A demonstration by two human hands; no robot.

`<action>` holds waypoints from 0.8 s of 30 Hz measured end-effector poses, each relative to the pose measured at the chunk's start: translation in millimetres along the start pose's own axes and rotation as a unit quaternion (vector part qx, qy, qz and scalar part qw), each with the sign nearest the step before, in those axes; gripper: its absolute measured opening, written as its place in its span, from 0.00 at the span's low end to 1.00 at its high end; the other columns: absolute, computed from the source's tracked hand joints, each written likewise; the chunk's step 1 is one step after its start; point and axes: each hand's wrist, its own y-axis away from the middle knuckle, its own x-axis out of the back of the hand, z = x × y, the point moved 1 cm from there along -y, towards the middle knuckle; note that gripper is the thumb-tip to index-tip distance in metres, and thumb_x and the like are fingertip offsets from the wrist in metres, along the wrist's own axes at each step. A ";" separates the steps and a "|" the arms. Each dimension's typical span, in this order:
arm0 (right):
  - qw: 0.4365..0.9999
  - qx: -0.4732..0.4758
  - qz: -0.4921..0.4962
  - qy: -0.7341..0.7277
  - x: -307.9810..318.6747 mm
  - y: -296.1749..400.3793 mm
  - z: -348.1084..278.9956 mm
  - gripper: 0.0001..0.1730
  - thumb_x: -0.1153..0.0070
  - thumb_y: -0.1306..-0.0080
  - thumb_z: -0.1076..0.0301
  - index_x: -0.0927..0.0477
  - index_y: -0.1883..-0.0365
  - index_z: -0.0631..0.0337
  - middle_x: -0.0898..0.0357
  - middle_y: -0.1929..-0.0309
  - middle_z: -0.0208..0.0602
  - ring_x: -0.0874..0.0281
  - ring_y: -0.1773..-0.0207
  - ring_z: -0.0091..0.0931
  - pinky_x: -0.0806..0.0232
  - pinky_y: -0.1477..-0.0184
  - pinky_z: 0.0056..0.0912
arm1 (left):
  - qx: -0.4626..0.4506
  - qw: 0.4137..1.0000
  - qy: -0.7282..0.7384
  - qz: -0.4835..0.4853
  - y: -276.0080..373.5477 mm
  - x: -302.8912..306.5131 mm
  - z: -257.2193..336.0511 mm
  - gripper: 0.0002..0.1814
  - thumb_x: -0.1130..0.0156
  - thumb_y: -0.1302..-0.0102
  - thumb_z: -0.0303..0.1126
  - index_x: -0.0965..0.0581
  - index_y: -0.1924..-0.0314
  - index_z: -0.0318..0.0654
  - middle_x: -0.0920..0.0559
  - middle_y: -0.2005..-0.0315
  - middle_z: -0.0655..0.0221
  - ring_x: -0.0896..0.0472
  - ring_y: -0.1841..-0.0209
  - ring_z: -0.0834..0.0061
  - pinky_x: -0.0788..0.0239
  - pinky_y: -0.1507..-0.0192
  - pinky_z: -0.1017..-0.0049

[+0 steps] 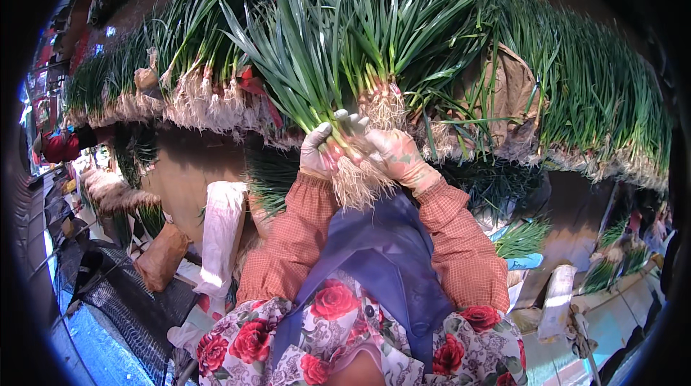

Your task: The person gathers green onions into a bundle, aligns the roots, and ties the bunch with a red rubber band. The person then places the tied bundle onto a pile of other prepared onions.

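Before my chest, my left hand and my right hand grip a bunch of what look like young garlic plants from either side. Both hands wear pale gloves, and the right one is stained. Pinkish bulb ends show between them, and a tangle of pale roots hangs below. The long flat leaves fan up and away, overlapping the plants behind. Just beyond my hands lies another rooted bunch. How many stems I hold cannot be made out.
Long rows of similar plants line the raised surface ahead, roots towards me. A brown cloth or sack lies among them at right. White wrapped posts stand below on both sides. Dark netting lies at lower left.
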 end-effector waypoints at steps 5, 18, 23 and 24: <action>0.951 -0.168 -0.176 0.192 -5.9 82.6 111.9 0.07 0.44 0.41 0.71 0.23 0.64 0.57 0.19 0.65 0.48 0.20 0.57 0.45 0.28 0.59 0.45 | -0.001 0.999 0.025 -0.023 4.0 -6.5 2.4 0.26 0.51 0.30 0.34 0.37 0.34 0.35 0.27 0.41 0.47 0.23 0.46 0.50 0.26 0.48 0.49; 0.955 -0.210 0.186 0.100 8.9 -36.5 56.2 0.16 0.44 0.34 0.56 0.27 0.59 0.60 0.20 0.72 0.49 0.21 0.70 0.45 0.31 0.70 0.45 | -0.062 0.987 -0.145 0.028 0.9 -11.6 25.1 0.35 0.44 0.34 0.35 0.42 0.33 0.20 0.30 0.39 0.48 0.30 0.37 0.53 0.39 0.34 0.57; 0.975 0.014 0.110 0.192 -14.2 0.8 21.1 0.07 0.44 0.37 0.68 0.29 0.66 0.58 0.25 0.76 0.45 0.24 0.74 0.43 0.33 0.71 0.45 | 0.022 0.991 -0.128 0.004 -17.9 -1.7 5.8 0.33 0.46 0.33 0.35 0.39 0.37 0.16 0.26 0.44 0.41 0.27 0.40 0.54 0.36 0.36 0.56; 0.976 0.003 0.055 0.209 -9.5 5.0 17.1 0.08 0.43 0.39 0.69 0.29 0.67 0.59 0.25 0.76 0.47 0.24 0.73 0.43 0.33 0.71 0.44 | 0.044 0.996 -0.062 -0.054 -17.7 -3.1 3.6 0.30 0.46 0.33 0.35 0.36 0.38 0.17 0.26 0.44 0.41 0.26 0.41 0.53 0.36 0.37 0.54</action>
